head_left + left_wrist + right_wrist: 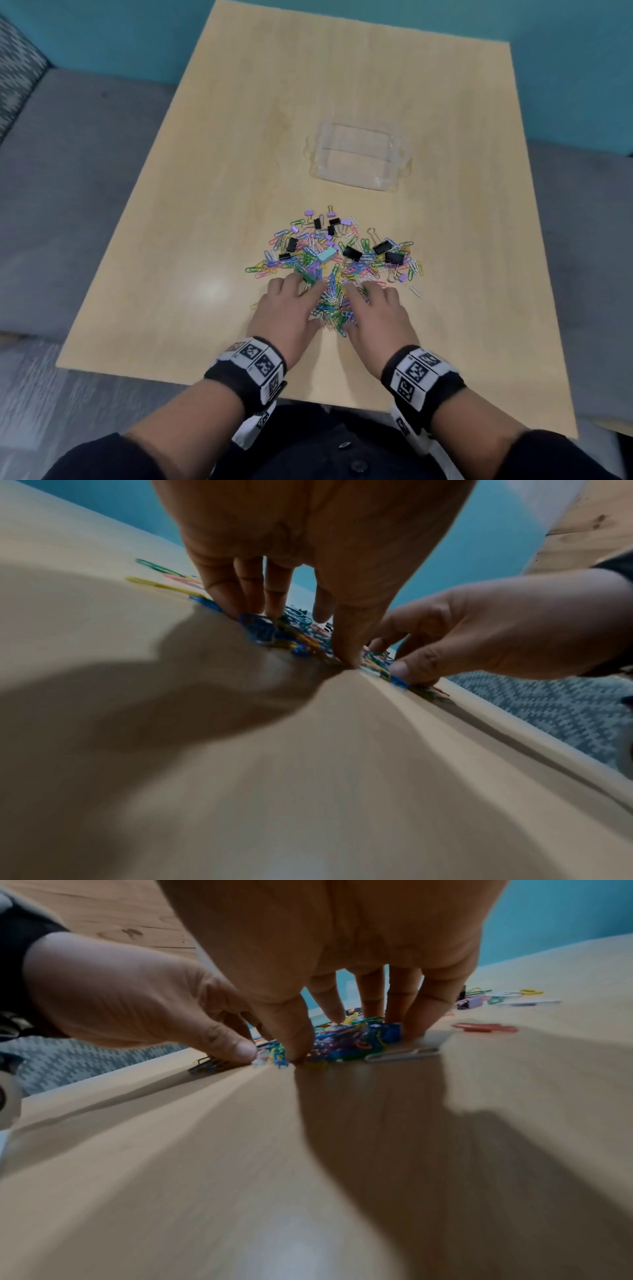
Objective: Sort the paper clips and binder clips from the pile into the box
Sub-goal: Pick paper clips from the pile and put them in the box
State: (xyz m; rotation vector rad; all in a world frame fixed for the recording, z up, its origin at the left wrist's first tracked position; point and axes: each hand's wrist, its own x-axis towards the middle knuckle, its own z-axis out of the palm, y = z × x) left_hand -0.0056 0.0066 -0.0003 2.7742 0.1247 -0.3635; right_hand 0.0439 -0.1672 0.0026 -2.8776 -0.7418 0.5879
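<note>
Left hand (287,308), right hand (373,315) on near edge of clip pile (337,260).
Both spread, fingertips pressing colored paper clips (330,301); black binder clips (352,253) farther back; clear box (390,164) beyond the pile, apart, on wooden table (239,137).

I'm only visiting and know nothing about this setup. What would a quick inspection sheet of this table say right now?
Surface: pale wooden table, with a patch of light glare near the left hand.
Job's things: mixed pile of coloured paper clips and black and purple binder clips; clear box beyond it, apparently empty.
Clutter: nothing seen beyond stray clips at the pile's edges.
Hands: left hand and right hand set their fingers on the pile's near side, nothing lifted; patterned wristbands on both.
Cables: nothing seen.
Surroundings: teal wall, grey seating.
</note>
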